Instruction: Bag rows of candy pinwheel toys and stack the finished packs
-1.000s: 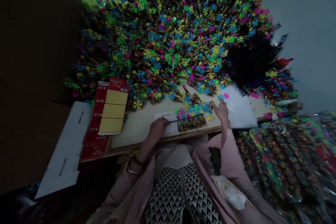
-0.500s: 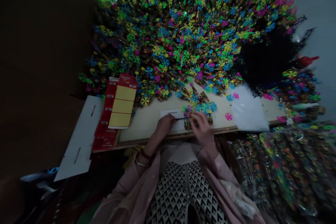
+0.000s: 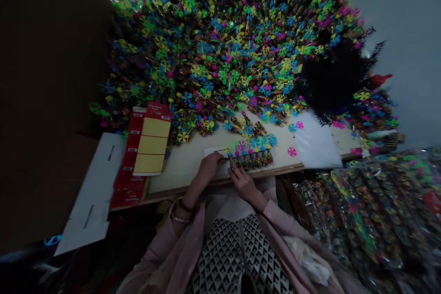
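Note:
A black notched plastic strip (image 3: 255, 153) lies near the table's front edge with several small candy-filled bottles (image 3: 259, 160) hanging side by side from it. Their pinwheel tops (image 3: 258, 141) point away from me. My left hand (image 3: 208, 168) pinches the strip's left end, over a white card (image 3: 211, 150) with a slot. My right hand (image 3: 243, 183) is closed just below the row, its fingertips on the leftmost bottle, which they partly hide.
A huge heap of pinwheel-topped candy bottles (image 3: 220, 59) covers the table's back. Red and yellow printed cards (image 3: 151, 144) stand left, beside a white slotted board (image 3: 90, 193). To the right are white plastic sheets (image 3: 317, 140), a pile of black strips (image 3: 332, 80) and bagged rows of bottles (image 3: 372, 206).
My right hand has moved left and toward me, from over the row to its left end, uncovering the bottles. My left hand stays at the strip's left end. The view has shifted slightly.

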Tool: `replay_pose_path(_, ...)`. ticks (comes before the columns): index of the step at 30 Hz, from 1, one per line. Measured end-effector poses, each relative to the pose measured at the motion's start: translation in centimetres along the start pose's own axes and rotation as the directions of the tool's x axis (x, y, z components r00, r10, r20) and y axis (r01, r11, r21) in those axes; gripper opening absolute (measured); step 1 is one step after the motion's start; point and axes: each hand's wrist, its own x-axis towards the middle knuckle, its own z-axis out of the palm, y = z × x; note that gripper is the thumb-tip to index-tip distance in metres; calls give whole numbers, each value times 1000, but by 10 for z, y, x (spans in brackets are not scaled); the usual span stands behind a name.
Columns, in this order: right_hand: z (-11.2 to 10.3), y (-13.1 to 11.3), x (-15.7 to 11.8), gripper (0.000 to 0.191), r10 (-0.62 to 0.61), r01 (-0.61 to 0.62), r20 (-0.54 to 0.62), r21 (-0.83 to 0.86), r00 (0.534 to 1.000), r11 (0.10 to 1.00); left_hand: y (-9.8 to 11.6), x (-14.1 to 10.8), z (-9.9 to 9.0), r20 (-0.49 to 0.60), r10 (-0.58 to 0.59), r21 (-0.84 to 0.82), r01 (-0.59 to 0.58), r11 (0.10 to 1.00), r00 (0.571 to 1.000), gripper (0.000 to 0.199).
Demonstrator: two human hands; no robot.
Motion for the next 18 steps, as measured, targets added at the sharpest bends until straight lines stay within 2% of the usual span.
replay_pose_path(2, -10, 1, 2, 36, -16, 15, 21, 28, 1000, 999, -1, 0, 2, 4, 7, 15, -7, 1000, 1000, 19)
replay_pose_path(4, -27, 13, 13, 32, 7, -9, 22, 82, 1000, 997, -2, -1, 4, -5, 22, 28, -22, 999, 1000, 19)
replay_pose_path(6, -47, 40, 34, 33, 147, -147, -5, 80, 989, 986, -5, -3, 7, -24, 47, 21, -46, 999, 999, 18)
replay_pose_path(7, -56, 60, 48, 34, 258, -256, -27, 53, 966, 965, -7, -4, 8, -34, 68, 5, -68, 998, 997, 18)
replay_pose_path(9, -70, 105, 79, 39, 535, -537, -64, -29, 843, 843, -13, -8, 9, -52, 114, -39, -116, 992, 992, 18)
replay_pose_path(10, -73, 127, 95, 44, 605, -605, -25, -64, 796, 794, -16, -10, 8, -63, 129, -56, -133, 990, 990, 18)
replay_pose_path(12, -77, 164, 120, 53, 630, -624, 162, -93, 759, 776, -22, -16, 7, -90, 136, -61, -142, 988, 987, 17)
replay_pose_path(14, -78, 183, 135, 60, 564, -569, 291, -74, 773, 819, -25, -22, 5, -119, 118, -48, -124, 991, 986, 15)
replay_pose_path(15, -80, 186, 137, 61, 534, -542, 281, -58, 797, 839, -26, -24, 5, -130, 103, -45, -110, 993, 986, 15)
replay_pose_path(16, -83, 183, 137, 62, 519, -523, 213, -41, 828, 851, -26, -26, 6, -139, 86, -46, -93, 995, 987, 15)
replay_pose_path(18, -90, 164, 128, 57, 502, -502, -33, 23, 864, 865, -25, -27, 7, -146, 56, -56, -64, 996, 988, 16)
